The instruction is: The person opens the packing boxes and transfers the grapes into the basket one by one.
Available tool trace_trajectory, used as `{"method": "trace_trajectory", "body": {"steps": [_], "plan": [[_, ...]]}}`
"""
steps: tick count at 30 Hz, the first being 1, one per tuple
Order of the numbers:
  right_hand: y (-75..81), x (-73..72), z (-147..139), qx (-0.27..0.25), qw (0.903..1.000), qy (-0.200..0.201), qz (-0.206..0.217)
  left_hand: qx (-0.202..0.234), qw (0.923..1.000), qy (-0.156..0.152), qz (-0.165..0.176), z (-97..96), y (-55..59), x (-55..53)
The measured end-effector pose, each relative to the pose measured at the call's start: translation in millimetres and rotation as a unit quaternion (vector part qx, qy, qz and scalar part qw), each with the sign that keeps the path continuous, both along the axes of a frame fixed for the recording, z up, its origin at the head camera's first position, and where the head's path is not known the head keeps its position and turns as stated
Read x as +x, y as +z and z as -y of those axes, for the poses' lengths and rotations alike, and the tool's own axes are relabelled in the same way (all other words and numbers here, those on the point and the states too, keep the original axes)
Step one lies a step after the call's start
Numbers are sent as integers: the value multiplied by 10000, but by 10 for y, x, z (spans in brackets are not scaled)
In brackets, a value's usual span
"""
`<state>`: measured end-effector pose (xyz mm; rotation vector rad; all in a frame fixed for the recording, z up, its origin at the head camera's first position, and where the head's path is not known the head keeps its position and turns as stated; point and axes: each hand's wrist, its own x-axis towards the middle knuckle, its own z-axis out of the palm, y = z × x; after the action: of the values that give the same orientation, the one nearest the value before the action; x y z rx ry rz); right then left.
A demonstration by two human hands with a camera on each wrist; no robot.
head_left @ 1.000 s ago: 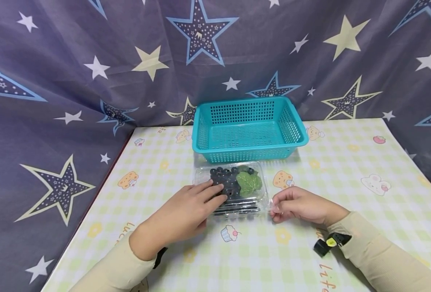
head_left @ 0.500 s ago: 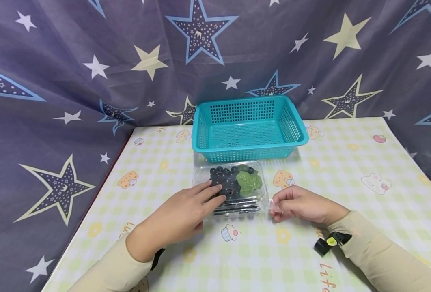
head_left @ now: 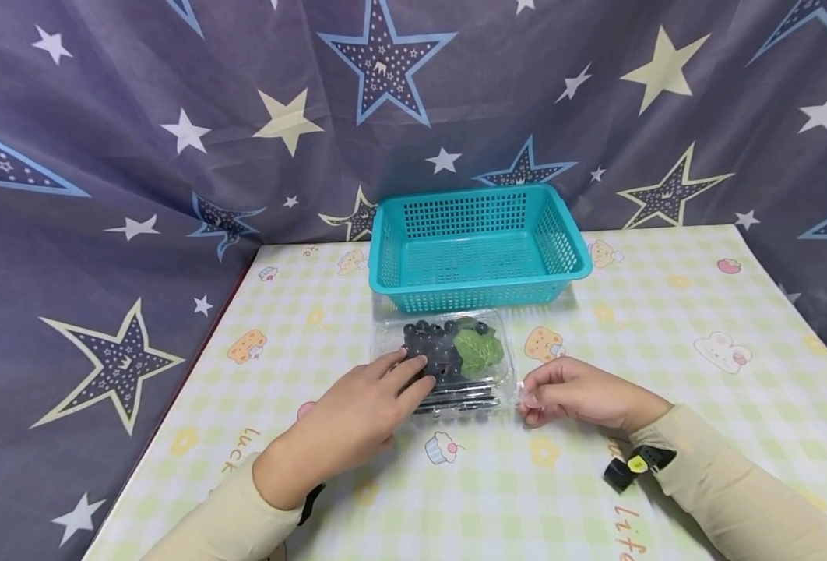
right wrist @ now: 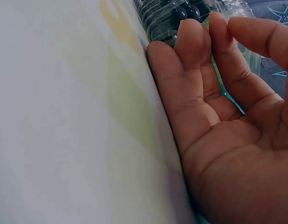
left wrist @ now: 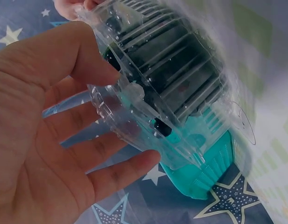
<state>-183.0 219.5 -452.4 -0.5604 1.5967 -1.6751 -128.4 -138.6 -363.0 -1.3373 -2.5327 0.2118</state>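
Observation:
A clear plastic clamshell box of dark round fruit lies on the table, with a green leaf on the right within it. My left hand rests on the box's near left part, fingers spread over the top. In the left wrist view, the thumb touches the box's edge and the fingers look nearly straight. At the near right corner, my right hand pinches the clear plastic edge between thumb and index finger. The right wrist view shows its other fingers loosely curled; the pinched plastic is hard to see.
A turquoise perforated basket stands right behind the box, with nothing in it. A checked, printed cloth covers the table. Behind hangs a dark curtain patterned with stars.
The box, the basket and my right hand stay in place. My left hand and forearm have shifted very slightly to the right.

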Motion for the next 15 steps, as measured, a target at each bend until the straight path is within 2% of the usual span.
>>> {"method": "trace_trajectory", "body": {"steps": [9,15], "plan": [[15,3,11,-53,10000,56,15,5,10000,18,-87,-14,-11,18],[26,10,5,-52,10000,42,-2,73,9980,35,-623,-65,-61,40]]}}
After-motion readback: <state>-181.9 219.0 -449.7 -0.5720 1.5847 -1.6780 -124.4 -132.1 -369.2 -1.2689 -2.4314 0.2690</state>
